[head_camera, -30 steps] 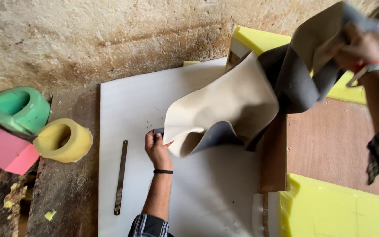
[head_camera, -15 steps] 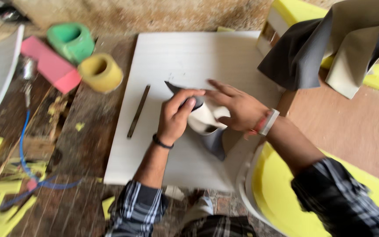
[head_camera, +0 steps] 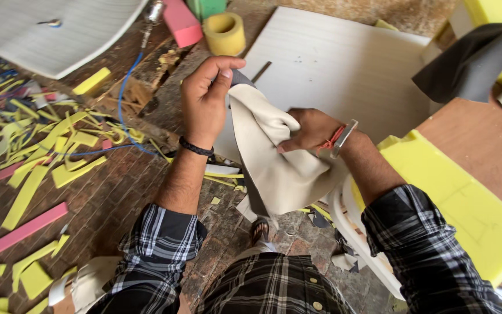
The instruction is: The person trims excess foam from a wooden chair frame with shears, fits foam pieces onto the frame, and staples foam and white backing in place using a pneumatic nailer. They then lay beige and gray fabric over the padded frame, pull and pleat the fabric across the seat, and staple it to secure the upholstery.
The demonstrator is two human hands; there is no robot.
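A piece of cream leather-like sheet with a dark grey back [head_camera: 274, 168] hangs between both hands in front of my lap. My left hand [head_camera: 204, 102] pinches its upper corner between thumb and fingers. My right hand [head_camera: 309, 131], with a metal bracelet and red thread at the wrist, bunches the sheet's middle in its closed fingers. The hands are held over the near edge of a white board [head_camera: 344, 70] that lies on the brick floor.
A thin metal strip [head_camera: 261, 71] lies on the board. A yellow foam ring [head_camera: 224, 33] and pink foam block [head_camera: 179, 23] sit beyond it. Yellow foam slabs [head_camera: 466, 203] on wood lie at right, another grey sheet [head_camera: 472, 64] at far right. Foam scraps [head_camera: 47, 157] and a blue wire [head_camera: 124, 99] litter the left floor.
The small sheet has been lifted off the white board toward my body. My left hand now pinches its top corner and my right hand bunches it. The view has swung left and down.
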